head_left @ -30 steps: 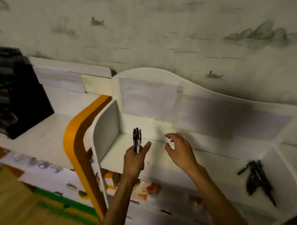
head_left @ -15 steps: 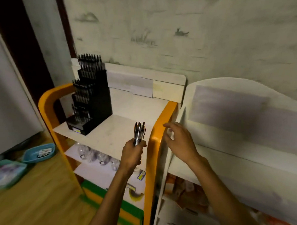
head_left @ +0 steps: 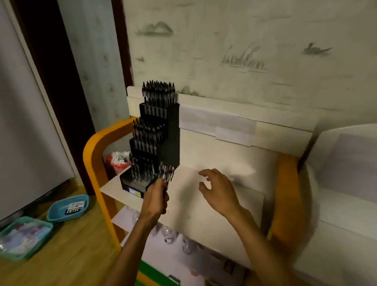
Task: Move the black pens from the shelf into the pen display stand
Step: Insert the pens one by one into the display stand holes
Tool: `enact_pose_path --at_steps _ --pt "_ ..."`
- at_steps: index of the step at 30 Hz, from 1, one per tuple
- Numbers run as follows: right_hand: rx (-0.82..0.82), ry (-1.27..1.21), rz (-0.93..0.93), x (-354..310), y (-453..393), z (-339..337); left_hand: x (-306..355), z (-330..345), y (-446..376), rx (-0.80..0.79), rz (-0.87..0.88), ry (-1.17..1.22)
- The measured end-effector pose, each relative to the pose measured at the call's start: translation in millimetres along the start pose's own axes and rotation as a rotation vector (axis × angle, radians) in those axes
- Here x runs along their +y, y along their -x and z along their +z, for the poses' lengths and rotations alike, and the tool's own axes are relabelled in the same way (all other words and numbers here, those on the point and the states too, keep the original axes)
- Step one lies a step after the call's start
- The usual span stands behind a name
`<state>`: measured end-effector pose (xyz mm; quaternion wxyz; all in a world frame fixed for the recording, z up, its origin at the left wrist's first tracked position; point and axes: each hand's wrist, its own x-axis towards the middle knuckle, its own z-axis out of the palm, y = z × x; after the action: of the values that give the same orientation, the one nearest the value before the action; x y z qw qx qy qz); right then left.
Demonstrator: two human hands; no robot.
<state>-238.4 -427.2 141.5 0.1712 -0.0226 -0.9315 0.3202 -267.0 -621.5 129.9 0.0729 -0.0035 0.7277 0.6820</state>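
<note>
Where patterned wallpaper [head_left: 250, 48] backs it, pale shelf [head_left: 213, 199] looks faintly blurred.

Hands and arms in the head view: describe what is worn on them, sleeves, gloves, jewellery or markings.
Both forearms are bare right down to the bottom edge of the frame; no sleeve shows. The left hand and the right hand wear no gloves. No watch, bracelet or ring can be made out, though the picture is dim and slightly blurred. No markings are visible.

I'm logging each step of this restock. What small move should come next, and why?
Probably the right hand should pinch one pen from the bunch of pens that the left hand grips beside the stand. The right hand hovers open, and the stand's lowest tier shows gaps.
</note>
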Motion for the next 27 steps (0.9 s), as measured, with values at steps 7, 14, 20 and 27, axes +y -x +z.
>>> enact_pose_path --at_steps 7,14,20,27 --pt "0.020 -0.011 0.042 -33 -75 64 3 -74 -83 0.027 -0.009 -0.111" --pt "-0.016 0.026 0.123 -60 -102 112 -8 -118 -139 -0.019 0.056 -0.210" --pt "0.028 0.040 0.136 -85 -121 141 -21 -138 -176 -0.050 0.089 -0.302" --pt "0.141 -0.170 0.245 -132 -146 182 -24 -167 -206 -0.307 0.040 -0.132"
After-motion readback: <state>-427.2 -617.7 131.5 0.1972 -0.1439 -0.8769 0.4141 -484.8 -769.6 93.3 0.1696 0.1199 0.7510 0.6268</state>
